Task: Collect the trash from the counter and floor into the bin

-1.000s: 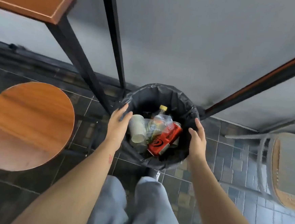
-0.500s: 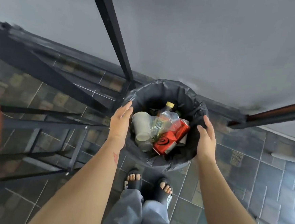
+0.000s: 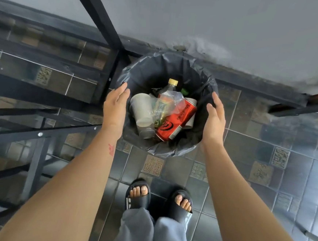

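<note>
Left hand [image 3: 115,105] and right hand [image 3: 214,117] flank the bin [image 3: 168,67] (fingers straight, holding nothing); an even grip should keep it level.

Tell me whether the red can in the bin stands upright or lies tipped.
Tipped: the red can lies slanted on its side in the bin, its printed wall facing the camera.

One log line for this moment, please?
left hand open; right hand open; both beside round black-lined bin; inside: red metal can, white paper cup, yellow-capped bottle
</note>
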`<action>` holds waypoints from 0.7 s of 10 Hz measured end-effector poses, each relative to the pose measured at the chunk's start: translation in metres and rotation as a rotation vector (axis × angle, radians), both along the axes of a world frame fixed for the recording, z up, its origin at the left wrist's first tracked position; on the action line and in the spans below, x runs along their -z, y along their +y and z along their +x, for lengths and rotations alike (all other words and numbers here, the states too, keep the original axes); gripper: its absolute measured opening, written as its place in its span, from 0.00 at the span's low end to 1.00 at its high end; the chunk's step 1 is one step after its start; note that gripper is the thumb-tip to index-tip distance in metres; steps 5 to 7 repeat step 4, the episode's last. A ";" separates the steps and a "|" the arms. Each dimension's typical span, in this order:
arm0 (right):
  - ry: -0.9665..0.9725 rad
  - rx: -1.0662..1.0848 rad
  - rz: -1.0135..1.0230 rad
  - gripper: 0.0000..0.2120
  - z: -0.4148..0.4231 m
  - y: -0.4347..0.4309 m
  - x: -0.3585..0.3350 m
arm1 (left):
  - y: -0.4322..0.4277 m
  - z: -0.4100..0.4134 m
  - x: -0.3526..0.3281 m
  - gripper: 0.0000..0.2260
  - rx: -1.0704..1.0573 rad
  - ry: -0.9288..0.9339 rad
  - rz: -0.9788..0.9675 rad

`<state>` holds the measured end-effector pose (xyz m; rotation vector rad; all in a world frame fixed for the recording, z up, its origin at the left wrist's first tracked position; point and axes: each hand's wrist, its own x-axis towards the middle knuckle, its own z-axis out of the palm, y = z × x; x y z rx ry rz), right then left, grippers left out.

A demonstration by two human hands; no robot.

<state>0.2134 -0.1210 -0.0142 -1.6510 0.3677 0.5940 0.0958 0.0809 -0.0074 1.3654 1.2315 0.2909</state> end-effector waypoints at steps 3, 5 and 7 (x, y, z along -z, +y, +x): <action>-0.177 -0.281 -0.211 0.23 -0.007 0.003 0.038 | 0.012 -0.004 0.044 0.19 0.157 0.192 0.176; -0.166 -0.467 -0.384 0.27 -0.005 -0.001 0.030 | 0.009 -0.008 0.040 0.24 0.305 0.362 0.212; -0.166 -0.467 -0.384 0.27 -0.005 -0.001 0.030 | 0.009 -0.008 0.040 0.24 0.305 0.362 0.212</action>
